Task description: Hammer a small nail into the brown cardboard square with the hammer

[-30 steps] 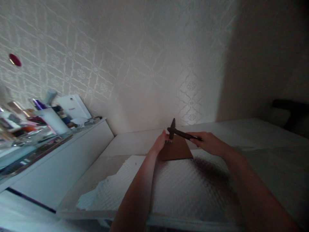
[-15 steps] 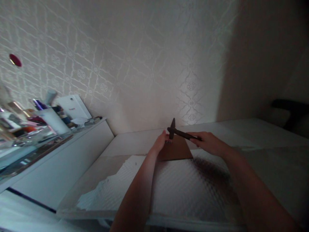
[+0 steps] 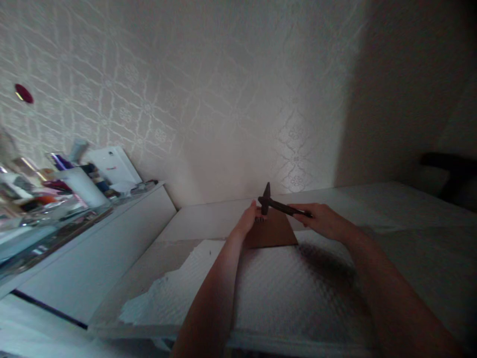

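My right hand (image 3: 322,219) is closed round the handle of a dark hammer (image 3: 278,205). The hammer's head hangs over a flat brown board (image 3: 272,233), close to the fingers of my left hand (image 3: 249,218). That left hand rests at the board's left side, with its thumb raised and its fingers curled. Whatever it pinches, if anything, is hidden by the hammer head and too small to make out. A short row of small dark upright pieces (image 3: 260,219) shows on the board beside the left fingers. Under the board lies a white quilted sheet (image 3: 283,283).
The sheet covers part of a pale table (image 3: 145,258) set against a patterned wall (image 3: 231,109). A small dark sliver (image 3: 210,252) lies on the sheet. To the left, a white cabinet (image 3: 122,233) bears cosmetics and a white box (image 3: 115,166). A dark shape (image 3: 447,164) stands at right.
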Action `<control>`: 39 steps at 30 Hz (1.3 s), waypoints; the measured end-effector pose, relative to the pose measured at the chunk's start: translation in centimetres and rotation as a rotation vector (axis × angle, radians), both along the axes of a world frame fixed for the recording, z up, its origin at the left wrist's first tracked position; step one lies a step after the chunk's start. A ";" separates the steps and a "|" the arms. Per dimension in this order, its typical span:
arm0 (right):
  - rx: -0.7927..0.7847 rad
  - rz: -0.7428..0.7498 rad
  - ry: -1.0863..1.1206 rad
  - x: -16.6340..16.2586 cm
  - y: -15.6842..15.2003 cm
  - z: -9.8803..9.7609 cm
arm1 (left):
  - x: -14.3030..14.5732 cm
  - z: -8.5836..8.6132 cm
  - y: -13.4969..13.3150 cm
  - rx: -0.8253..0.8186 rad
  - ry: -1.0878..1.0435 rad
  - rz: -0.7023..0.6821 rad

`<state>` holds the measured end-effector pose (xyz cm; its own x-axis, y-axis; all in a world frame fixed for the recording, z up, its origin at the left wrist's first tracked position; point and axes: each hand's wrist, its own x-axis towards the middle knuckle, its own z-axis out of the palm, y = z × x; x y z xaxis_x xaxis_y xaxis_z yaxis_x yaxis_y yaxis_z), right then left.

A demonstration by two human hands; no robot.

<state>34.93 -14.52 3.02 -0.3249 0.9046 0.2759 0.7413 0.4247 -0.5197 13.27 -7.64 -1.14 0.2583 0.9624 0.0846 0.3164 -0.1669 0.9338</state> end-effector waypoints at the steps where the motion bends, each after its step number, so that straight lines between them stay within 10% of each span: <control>1: 0.003 0.003 0.010 0.0 0.0 0.0 | 0.0 0.0 0.0 0.011 0.014 0.007; 39: -0.059 0.093 0.082 -0.7 0.4 -0.5 | 0.1 0.1 -0.3 -0.056 -0.097 0.101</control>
<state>34.20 -14.15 2.48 -0.3871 0.8869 0.2523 0.6542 0.4570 -0.6026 13.33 -7.93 -1.08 0.1531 0.9869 0.0499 0.2371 -0.0857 0.9677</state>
